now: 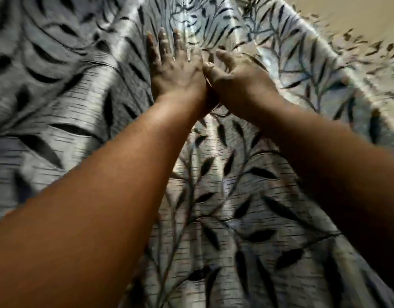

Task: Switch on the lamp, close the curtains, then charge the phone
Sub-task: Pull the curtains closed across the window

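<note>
Grey curtains (225, 207) with a dark leaf pattern fill almost the whole view, hanging in folds. Both my arms reach up and forward, and the hands meet near the middle top. My left hand (176, 70) lies flat on the cloth with its fingers straight and spread. My right hand (234, 72) is right beside it, thumb side touching the left hand; its fingers curl into a fold of the curtain. The picture is blurred. No lamp and no phone are in view.
A plain beige wall or ceiling (347, 14) shows at the top right, past the curtain's edge. Nothing else is visible.
</note>
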